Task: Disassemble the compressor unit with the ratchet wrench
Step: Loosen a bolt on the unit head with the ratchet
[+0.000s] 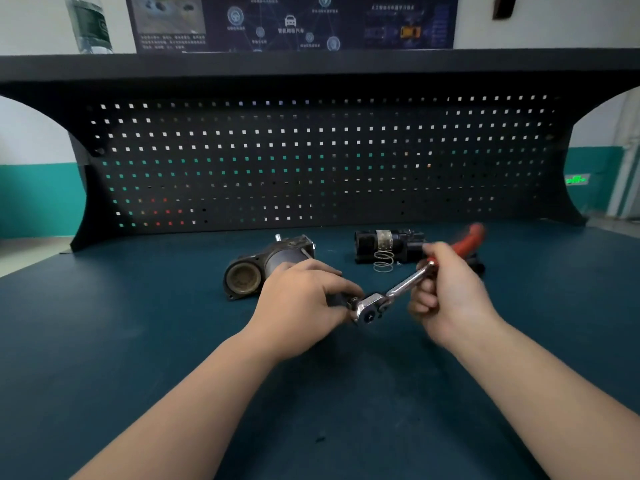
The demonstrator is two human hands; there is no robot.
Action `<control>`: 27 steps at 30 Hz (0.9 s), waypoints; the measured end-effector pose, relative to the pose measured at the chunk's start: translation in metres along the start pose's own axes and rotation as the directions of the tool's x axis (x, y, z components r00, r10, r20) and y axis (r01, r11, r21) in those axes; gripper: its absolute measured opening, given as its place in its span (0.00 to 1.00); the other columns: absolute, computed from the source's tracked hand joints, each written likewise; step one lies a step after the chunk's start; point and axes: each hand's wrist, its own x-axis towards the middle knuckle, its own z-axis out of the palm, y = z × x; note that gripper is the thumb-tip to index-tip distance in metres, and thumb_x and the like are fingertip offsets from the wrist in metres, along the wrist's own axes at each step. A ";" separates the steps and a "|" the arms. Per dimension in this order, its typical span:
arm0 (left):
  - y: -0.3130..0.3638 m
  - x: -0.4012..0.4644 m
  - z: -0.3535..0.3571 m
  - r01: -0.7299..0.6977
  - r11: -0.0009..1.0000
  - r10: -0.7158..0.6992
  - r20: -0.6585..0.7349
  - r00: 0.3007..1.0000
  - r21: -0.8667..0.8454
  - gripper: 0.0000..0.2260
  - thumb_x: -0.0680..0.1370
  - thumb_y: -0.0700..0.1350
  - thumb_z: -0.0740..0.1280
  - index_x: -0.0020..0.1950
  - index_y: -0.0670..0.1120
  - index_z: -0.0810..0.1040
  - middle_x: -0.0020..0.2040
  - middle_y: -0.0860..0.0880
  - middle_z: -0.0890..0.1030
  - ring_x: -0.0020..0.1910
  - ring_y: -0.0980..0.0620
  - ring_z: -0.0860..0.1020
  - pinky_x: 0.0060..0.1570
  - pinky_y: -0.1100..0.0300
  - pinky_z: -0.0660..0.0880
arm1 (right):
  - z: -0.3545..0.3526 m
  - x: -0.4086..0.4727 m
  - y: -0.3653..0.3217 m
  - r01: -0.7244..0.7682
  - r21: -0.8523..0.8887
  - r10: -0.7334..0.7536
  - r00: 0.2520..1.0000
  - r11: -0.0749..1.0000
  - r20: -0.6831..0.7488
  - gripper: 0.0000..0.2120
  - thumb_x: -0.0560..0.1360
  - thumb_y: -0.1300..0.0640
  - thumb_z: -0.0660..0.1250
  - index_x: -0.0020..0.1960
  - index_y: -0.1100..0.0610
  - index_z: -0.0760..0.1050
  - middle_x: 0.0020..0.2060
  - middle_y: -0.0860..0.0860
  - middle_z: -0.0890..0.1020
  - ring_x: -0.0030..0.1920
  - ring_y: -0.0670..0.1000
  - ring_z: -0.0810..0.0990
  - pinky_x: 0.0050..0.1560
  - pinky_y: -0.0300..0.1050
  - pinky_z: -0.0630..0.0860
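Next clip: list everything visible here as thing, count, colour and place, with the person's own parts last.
ratchet wrench: one, chrome with red handle, held above the bench centre.
small dark part: one, black, at the wrench head; what it is cannot be told.
compressor housing: one, grey-black, on the bench behind the left hand.
black unit: one, black with a silvery band, on the bench at the back, right of centre.
spring: one, silver wire, in front of the black unit.
workbench: one, dark teal top.
pegboard: one, black, behind the bench.
bottle: one, clear with a green label, on the top shelf, left.
poster: one, dark blue, on the wall.
left hand: grips the small dark part.
right hand: grips the wrench handle.
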 end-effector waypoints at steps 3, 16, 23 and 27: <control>0.000 0.001 -0.005 -0.018 0.999 0.016 0.074 0.997 0.035 0.14 0.69 0.52 0.72 0.53 0.65 0.80 0.50 0.63 0.80 0.59 0.68 0.69 0.58 0.57 0.67 | -0.003 0.003 0.010 -0.335 0.143 0.344 0.938 0.931 -0.043 0.13 0.74 0.52 0.63 0.33 0.54 0.66 0.19 0.46 0.59 0.16 0.45 0.55 0.25 0.37 0.54; 0.003 -0.003 -0.002 0.010 0.999 -0.012 -0.025 1.000 -0.048 0.11 0.65 0.47 0.76 0.43 0.60 0.84 0.47 0.56 0.82 0.58 0.67 0.67 0.53 0.57 0.69 | 0.009 -0.018 -0.006 0.497 -0.110 -0.461 0.853 0.861 0.245 0.15 0.77 0.52 0.67 0.35 0.56 0.69 0.19 0.45 0.64 0.19 0.45 0.60 0.21 0.37 0.59; 0.001 0.000 -0.004 0.011 1.000 -0.012 0.047 0.999 0.008 0.12 0.68 0.53 0.73 0.50 0.65 0.81 0.51 0.62 0.80 0.58 0.68 0.69 0.56 0.60 0.68 | 0.001 -0.003 0.013 -0.314 0.179 0.332 0.940 0.932 -0.083 0.15 0.75 0.51 0.62 0.32 0.52 0.63 0.17 0.46 0.58 0.17 0.45 0.54 0.26 0.36 0.54; 0.000 -0.001 -0.009 -0.050 0.998 0.043 0.141 0.989 0.044 0.14 0.71 0.53 0.71 0.54 0.66 0.79 0.50 0.71 0.76 0.59 0.67 0.69 0.57 0.61 0.64 | 0.007 -0.004 0.001 0.137 0.066 -0.142 0.986 0.988 0.084 0.15 0.76 0.51 0.65 0.34 0.53 0.66 0.17 0.45 0.61 0.18 0.45 0.58 0.22 0.36 0.56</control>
